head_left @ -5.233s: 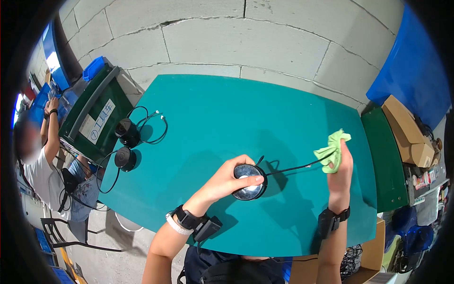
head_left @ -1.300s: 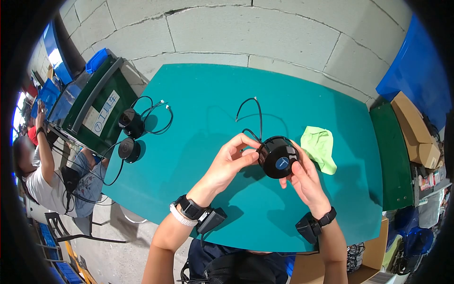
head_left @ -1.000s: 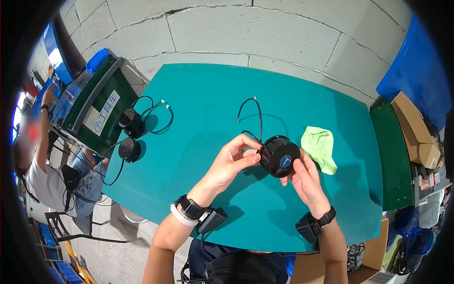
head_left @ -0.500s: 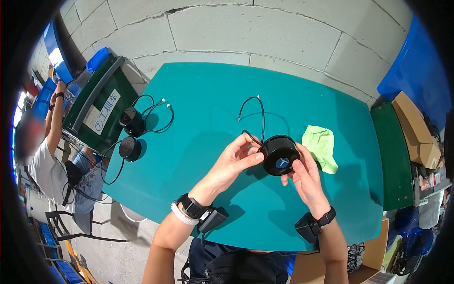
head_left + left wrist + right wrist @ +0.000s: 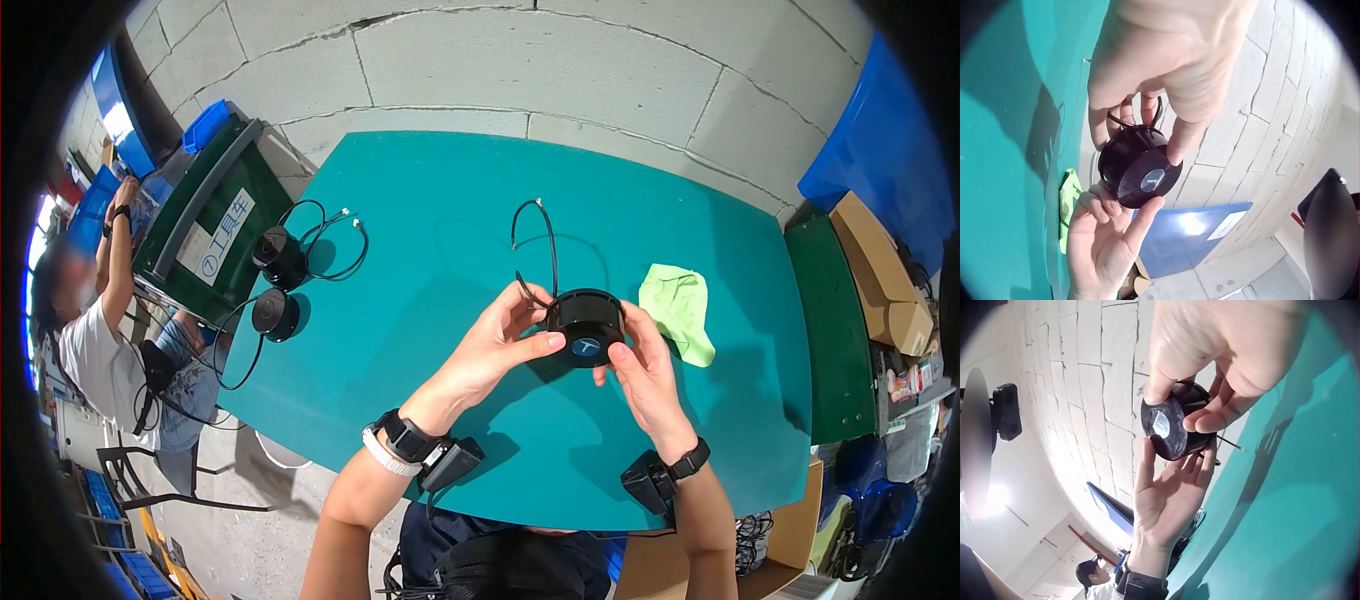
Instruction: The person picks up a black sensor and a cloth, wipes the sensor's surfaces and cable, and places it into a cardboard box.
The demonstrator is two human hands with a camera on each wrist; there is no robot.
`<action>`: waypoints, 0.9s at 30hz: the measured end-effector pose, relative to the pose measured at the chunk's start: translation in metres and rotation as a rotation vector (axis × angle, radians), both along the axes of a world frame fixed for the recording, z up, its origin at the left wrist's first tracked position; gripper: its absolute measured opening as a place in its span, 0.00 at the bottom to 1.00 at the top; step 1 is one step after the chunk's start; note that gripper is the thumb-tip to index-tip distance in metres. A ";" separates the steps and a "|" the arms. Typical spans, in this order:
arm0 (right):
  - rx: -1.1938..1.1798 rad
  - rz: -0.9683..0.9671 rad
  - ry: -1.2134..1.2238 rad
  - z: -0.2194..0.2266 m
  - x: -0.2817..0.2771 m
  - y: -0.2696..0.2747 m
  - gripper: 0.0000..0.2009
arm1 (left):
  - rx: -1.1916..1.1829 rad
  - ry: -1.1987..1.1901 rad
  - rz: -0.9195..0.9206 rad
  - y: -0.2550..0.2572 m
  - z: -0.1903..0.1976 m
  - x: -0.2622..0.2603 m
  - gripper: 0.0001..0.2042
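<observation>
Nearest, an open cardboard box (image 5: 645, 575) holding dark cords sits below and to the right of the black round device (image 5: 588, 316), partly hidden by the table and cut off by the arm. The left hand (image 5: 490, 342) is at the device's left side, pinching it between thumb and fingers; some of those fingertips are behind it, out of sight in the head view. The right hand (image 5: 650, 378) grips the device's right side, thumb on the labelled face. The device is held between both hands above the green table (image 5: 420, 220), its blue label's print too small to read. Its black cable (image 5: 554, 245) loops up beyond it. A light green cloth (image 5: 680, 312) lies to its right, and two more black units (image 5: 280, 258) with cables stand well to its left. Farthest beyond it is a block wall (image 5: 600, 70).
</observation>
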State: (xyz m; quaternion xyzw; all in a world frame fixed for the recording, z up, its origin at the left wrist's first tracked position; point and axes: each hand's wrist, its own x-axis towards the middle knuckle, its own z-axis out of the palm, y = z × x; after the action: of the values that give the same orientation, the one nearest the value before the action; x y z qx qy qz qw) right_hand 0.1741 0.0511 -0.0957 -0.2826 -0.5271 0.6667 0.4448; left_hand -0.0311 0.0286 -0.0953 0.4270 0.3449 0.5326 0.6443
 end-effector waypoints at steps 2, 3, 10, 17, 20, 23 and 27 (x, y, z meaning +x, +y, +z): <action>0.043 -0.031 -0.015 0.001 0.000 0.000 0.23 | -0.007 0.034 0.016 0.000 0.005 0.000 0.20; 0.042 -0.031 -0.016 0.001 0.000 0.000 0.23 | -0.007 0.034 0.016 0.001 0.004 0.000 0.20; 0.149 -0.058 -0.128 0.000 0.003 0.003 0.24 | -0.013 0.122 -0.023 0.002 0.001 -0.001 0.28; 0.420 -0.065 -0.237 -0.002 0.001 0.005 0.25 | -0.052 -0.065 -0.033 0.000 0.000 0.001 0.30; 0.460 -0.087 -0.284 0.001 -0.002 0.003 0.24 | -0.067 -0.036 0.001 0.001 -0.001 0.000 0.27; 0.514 -0.102 -0.338 0.002 -0.002 0.002 0.24 | -0.074 -0.076 0.014 0.001 -0.001 0.000 0.23; 0.537 -0.120 -0.366 0.003 -0.002 0.002 0.22 | -0.055 -0.076 0.015 0.000 0.004 0.000 0.22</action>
State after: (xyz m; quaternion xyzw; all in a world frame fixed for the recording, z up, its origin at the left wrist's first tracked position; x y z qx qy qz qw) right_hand 0.1721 0.0527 -0.0926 -0.3006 -0.7376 0.4148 0.4399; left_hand -0.0314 0.0290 -0.0914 0.3861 0.3380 0.5432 0.6645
